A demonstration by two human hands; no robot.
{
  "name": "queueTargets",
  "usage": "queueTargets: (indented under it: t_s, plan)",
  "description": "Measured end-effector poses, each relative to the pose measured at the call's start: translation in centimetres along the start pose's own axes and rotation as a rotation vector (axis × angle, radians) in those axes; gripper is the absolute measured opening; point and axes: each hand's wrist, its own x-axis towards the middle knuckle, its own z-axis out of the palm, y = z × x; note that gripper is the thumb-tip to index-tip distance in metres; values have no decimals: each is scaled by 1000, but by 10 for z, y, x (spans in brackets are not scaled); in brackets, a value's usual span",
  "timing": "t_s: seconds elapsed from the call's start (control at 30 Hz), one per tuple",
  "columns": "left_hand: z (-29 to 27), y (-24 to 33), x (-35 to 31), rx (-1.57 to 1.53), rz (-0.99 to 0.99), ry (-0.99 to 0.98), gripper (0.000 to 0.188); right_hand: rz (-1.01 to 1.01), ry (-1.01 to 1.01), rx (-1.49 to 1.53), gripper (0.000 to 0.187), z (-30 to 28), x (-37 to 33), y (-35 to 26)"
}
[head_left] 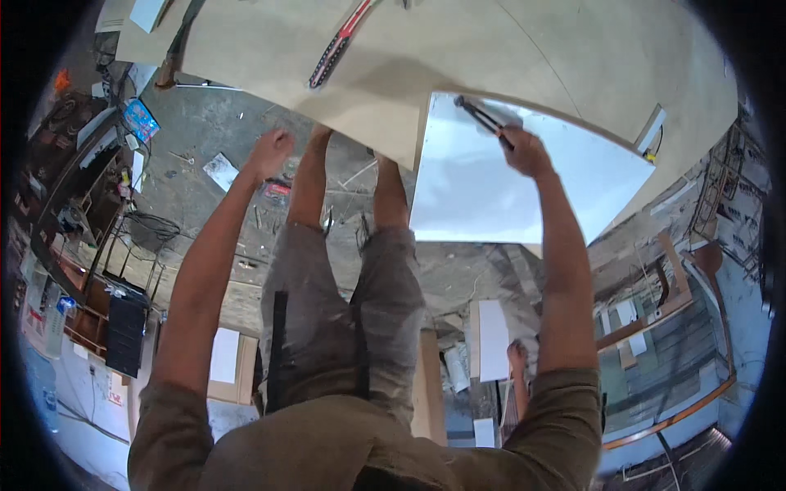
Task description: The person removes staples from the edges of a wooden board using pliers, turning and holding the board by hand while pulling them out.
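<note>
My right hand [526,153] is closed round the dark handles of what look like pincers [481,116]. The head of the tool points away to the left, over the far edge of a white board [491,192]. This board lies on a large plywood panel [622,57] and overhangs its near edge. My left hand [272,155] is held in the air above the floor, apart from the panel. Its fingers are curled, and whether anything is in them is hidden. Farther off, a red and black tool like a box cutter [334,56] rests on the plywood.
A dark tool with a brown end [168,72] lies at the panel's left edge. Scraps and a white sheet [219,172] litter the floor [205,123]. Crowded shelving [90,270] stands left. Behind me at lower right is another person's hand [517,358], near white boards [494,340].
</note>
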Motion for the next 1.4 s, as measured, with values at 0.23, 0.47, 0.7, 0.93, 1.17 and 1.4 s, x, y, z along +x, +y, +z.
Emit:
queueTargets:
  t_s: [0.23,0.47,0.7,0.93,1.17,1.4]
  plan:
    - [-3,56,-4,116,2,-85,35,-37,71,283,9,30,6,-12]
    - [94,170,24,-98,133,-70,32,233,-85,-160,15,-32,0,-111]
    - [162,201,14,-15,134,-171,26,369,-486,-336,42,-64,39,-170]
    - [131,110,3,143,134,-173,29,435,-350,-441,40,-30,45,-171]
    - [61,54,-3,304,85,-79,20,183,-255,639,11,8,-17,-44]
    - [53,80,12,236,95,32,28,451,72,1041,29,49,-76,-56]
